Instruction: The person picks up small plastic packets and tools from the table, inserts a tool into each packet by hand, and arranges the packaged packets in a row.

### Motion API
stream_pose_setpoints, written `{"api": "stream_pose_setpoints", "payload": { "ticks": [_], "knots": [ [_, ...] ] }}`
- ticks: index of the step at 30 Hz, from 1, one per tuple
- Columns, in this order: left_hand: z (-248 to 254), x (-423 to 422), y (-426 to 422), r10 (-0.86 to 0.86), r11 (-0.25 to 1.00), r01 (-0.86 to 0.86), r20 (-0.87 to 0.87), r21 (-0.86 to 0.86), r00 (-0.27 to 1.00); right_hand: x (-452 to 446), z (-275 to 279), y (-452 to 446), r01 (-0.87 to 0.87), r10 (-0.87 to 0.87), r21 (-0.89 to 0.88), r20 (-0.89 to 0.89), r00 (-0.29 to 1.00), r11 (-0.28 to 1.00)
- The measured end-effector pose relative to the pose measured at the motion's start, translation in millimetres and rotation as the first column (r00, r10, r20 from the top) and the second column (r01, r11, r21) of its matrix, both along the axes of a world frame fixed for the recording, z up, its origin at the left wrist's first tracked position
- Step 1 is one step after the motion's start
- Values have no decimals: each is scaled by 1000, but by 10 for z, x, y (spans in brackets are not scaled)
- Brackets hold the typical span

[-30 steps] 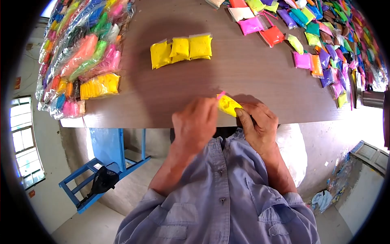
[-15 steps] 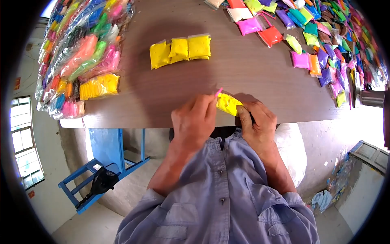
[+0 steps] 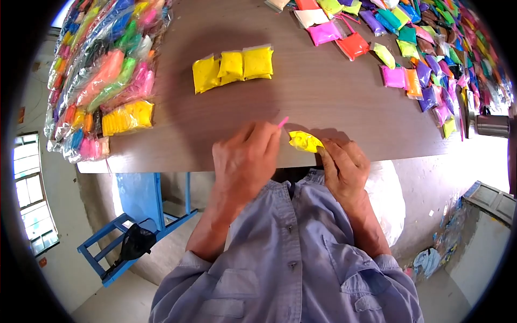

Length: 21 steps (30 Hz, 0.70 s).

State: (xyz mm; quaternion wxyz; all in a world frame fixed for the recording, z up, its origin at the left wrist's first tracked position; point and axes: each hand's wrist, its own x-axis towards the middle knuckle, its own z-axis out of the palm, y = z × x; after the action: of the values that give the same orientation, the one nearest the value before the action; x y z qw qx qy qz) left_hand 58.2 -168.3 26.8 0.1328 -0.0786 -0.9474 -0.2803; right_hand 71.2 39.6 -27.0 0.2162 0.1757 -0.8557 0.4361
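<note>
Has drawn pink stick (image 3: 284, 122) left, off yellow packet (image 3: 305, 141). Grips stick in closely curled left hand (image 3: 245, 159); pinches packet's right end in right hand (image 3: 347, 166), at table's (image 3: 344, 97) near side. Seems mid-work on packet; calls for steady pinch.

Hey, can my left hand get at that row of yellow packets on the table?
Probably yes: only tabletop seems to lie between your left hand and the yellow packets, though a pink stick occupies its grip.

Both hands (image 3: 246, 159) apart, fingers (image 3: 271, 144) curled inward, forearms (image 3: 214, 223) bare and aslant
</note>
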Motion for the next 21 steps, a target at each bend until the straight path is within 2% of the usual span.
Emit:
{"api": "stream_pose_setpoints", "payload": {
  "ticks": [3, 5, 6, 8, 12, 14, 16, 17, 18, 20, 21],
  "knots": [
    [97, 92, 158, -95, 996, 95, 15, 2, 995, -16, 23, 10, -11, 12, 29, -13, 1000, 1000],
    [43, 138, 275, -200, 976, 201, -18, 78, 980, -7, 44, 4, -11, 12, 41, -26, 1000, 999],
    [9, 137, 262, -199, 976, 200, -20, 81, 980, 0, 51, 7, -10, 12, 52, -35, 999, 999],
    [-45, 102, 200, -154, 987, 156, 45, -28, 987, 13, 23, 24, -11, 13, 51, -46, 999, 999],
    [21, 50, 83, -77, 997, 77, -25, 12, 997, 45, 73, 34, -9, 11, 74, -28, 1000, 997],
    [73, 83, 115, -113, 994, 113, -32, 4, 993, 29, 42, 19, -12, 17, 77, -71, 997, 997],
    [74, 143, 214, -248, 968, 249, -26, 38, 968, 13, 39, 11, -12, 22, 82, -115, 993, 997],
    [76, 148, 254, -255, 963, 258, -47, 80, 966, 8, 50, 17, -14, 26, 89, -132, 991, 996],
    [55, 144, 229, -256, 962, 259, -48, 84, 965, 12, 60, 27, -15, 30, 98, -147, 989, 995],
    [-51, 100, 97, -133, 982, 137, 38, -130, 990, 41, 79, 46, 11, -4, 63, -110, 994, 998],
    [-115, 35, 32, -78, 996, 77, 0, -49, 997, 56, 90, 52, 35, -34, 24, -74, 997, 999]
  ]
}}
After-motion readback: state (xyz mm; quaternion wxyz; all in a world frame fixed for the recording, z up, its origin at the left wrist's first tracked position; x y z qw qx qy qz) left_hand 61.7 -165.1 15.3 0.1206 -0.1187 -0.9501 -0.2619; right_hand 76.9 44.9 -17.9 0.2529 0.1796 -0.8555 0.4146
